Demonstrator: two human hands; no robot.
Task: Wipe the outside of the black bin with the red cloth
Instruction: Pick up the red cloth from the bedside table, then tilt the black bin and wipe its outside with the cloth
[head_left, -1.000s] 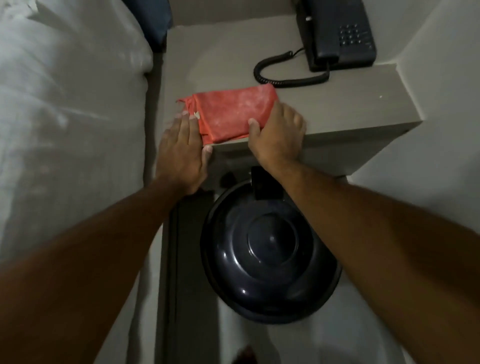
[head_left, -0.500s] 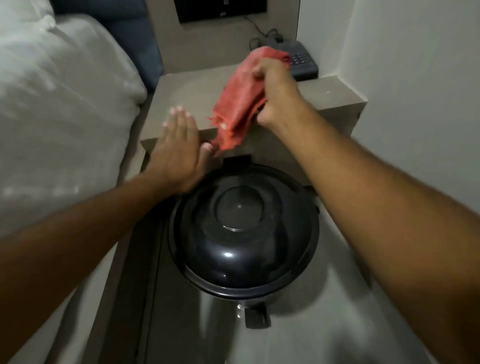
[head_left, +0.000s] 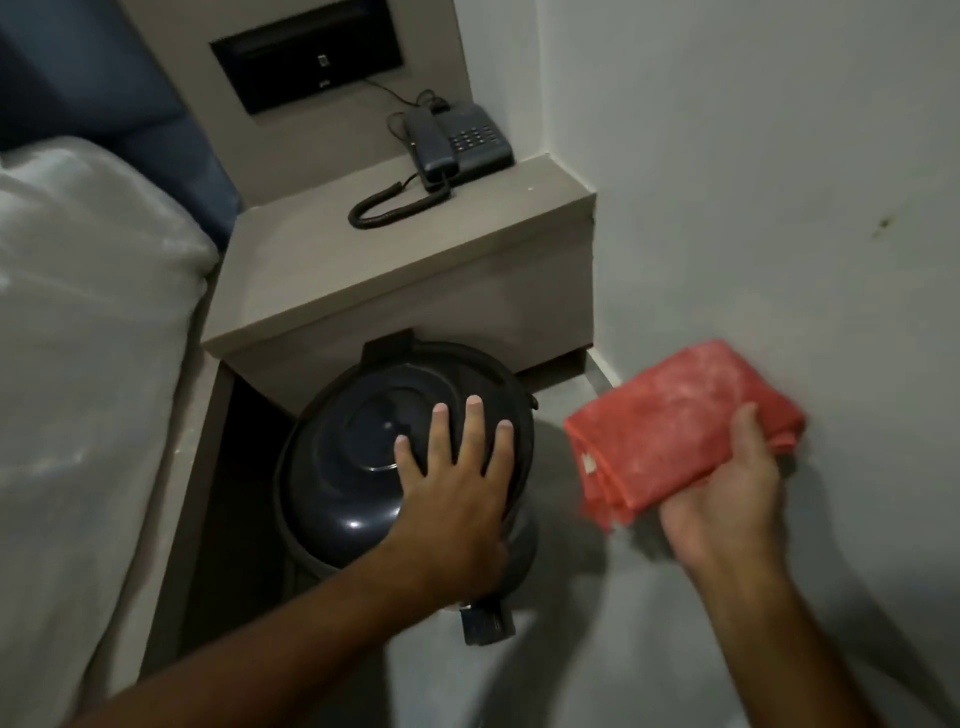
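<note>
Two hands are seen above the floor in a narrow corner between a bed (head_left: 78, 338) and a white wall (head_left: 779, 182). The left hand (head_left: 457, 483) is laid flat on the domed lid of the black bin (head_left: 343, 457), with the fingers spread apart and nothing gripped. The right hand (head_left: 727, 499) is held well apart from the bin, near the wall, and it is closed around the folded red cloth (head_left: 675, 441), which is pinched between thumb and fingers; the cloth touches neither the bin nor the wall, as far as can be judged. The bin stands on the floor, partly tucked under the front edge of the bench (head_left: 415, 260), on which a dark telephone (head_left: 457, 140) with a coiled cord is placed. A small pedal (head_left: 485, 621) is visible at the front foot of the bin. The step in hand is judged to be the preparation: the bin is steadied from above, while the cloth is ready but wiping is not yet begun. For the next move, the cloth should probably be brought to the right side wall of the bin and pressed against it, then drawn around the body. Because the back of the bin is hidden under the bench, some turning or pulling out may be needed to reach all sides.
</note>
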